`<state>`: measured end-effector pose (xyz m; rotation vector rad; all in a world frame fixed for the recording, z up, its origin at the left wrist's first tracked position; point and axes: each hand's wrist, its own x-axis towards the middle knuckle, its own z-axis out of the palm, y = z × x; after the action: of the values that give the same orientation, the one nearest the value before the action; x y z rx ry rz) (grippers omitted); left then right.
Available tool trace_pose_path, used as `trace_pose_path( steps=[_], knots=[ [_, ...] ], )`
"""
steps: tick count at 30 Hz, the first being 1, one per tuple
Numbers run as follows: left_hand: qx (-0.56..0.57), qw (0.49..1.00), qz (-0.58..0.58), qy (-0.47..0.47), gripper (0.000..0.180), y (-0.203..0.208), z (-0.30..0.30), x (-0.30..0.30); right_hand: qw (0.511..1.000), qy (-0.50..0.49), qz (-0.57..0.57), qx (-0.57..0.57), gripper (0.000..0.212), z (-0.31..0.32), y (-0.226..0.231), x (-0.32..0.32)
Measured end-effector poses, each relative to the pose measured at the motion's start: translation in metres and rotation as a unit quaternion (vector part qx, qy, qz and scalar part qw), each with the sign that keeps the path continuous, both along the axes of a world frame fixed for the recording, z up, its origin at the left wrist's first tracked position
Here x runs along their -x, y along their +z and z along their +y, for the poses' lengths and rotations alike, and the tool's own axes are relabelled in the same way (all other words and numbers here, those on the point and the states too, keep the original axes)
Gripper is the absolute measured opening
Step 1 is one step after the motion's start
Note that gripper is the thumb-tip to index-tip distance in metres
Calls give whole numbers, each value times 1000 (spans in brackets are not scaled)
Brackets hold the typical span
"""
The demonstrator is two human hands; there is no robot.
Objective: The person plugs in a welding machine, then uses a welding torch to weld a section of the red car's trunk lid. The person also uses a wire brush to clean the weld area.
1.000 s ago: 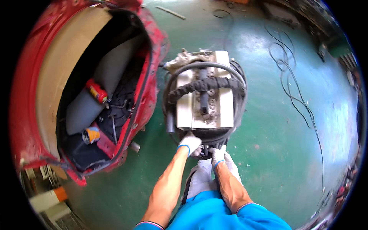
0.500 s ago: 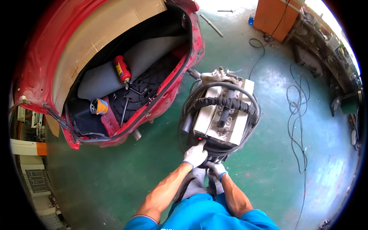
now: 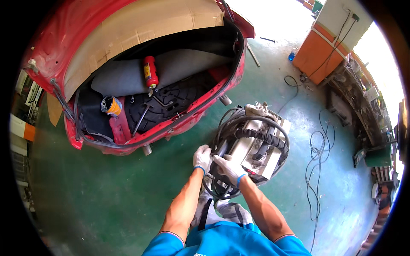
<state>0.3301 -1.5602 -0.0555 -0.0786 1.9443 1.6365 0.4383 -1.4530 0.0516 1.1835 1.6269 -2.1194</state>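
Before my legs stands a white box-shaped machine (image 3: 241, 152) with a black-wrapped handle (image 3: 259, 135) and thick black cable (image 3: 287, 137) coiled round it. Both my hands wear white gloves. My left hand (image 3: 202, 158) is closed at the coil's left side, apparently round a cable; what lies inside its fingers is mostly hidden. Close beside it, my right hand (image 3: 230, 168) is closed on the cable at the machine's near left corner. A crumpled pale glove or rag (image 3: 259, 110) lies on the machine's far end.
A red car's open trunk (image 3: 181, 121) at left holds a red fire extinguisher (image 3: 150, 71), a yellow-and-dark can (image 3: 112, 106), a long wrench (image 3: 141, 120) and a grey mat (image 3: 117, 77). Loose cable (image 3: 317, 151) trails over the green floor at right. An orange-and-white cabinet (image 3: 314, 53) stands far right.
My left hand has left the red button on the machine's near end and moved to the cable coil's left side. My right hand has come up onto the coil. The view has shifted.
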Motion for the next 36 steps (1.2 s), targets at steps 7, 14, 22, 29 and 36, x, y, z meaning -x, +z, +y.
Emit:
trace_pose_path(
  steps=[7,14,22,29,36],
  knots=[
    [-5,991,-115,-67,27,-18,-27,28,935,-341,13,96,30,-25,-43,65],
    [35,977,-190,-93,28,-36,-52,38,922,-383,51,32,13,-36,-12,39],
    [-35,970,-217,-105,77,-7,23,45,904,-396,152,49,17,-12,92,-32],
    [231,954,78,-176,73,-29,53,21,836,-450,298,98,45,-13,156,-130],
    [-70,981,-153,-96,14,-40,59,24,815,-487,313,17,68,7,193,-264]
  ],
)
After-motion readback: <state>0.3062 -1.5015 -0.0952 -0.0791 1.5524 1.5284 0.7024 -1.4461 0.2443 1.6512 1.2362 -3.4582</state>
